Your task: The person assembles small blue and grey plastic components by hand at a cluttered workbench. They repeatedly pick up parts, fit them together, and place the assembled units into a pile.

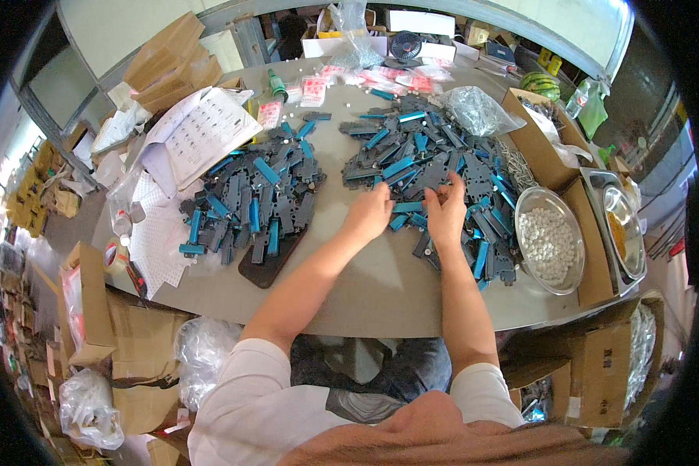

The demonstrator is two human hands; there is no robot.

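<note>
Over the near edge of the right-hand pile of dark grey and blue plastic parts (380, 147), both my hands work close together. My left hand (370, 210) is closed, its fingertips at the left end of a narrow blue part (408, 207). Just right of it, my right hand (446, 216) curls its thumb and forefinger around something small and dark that I cannot make out against the pile. A second pile of similar parts (266, 206) lies to the left, partly over a dark flat slab (266, 268).
A round metal bowl (551, 241) of small white pieces stands at right, beside a cardboard box (532, 116) and a metal tray (617, 233). Printed sheets (202, 136) lie at left. Red-and-white packets (314, 91), a clear plastic bag (478, 110) and a small fan (405, 46) are farther back.
</note>
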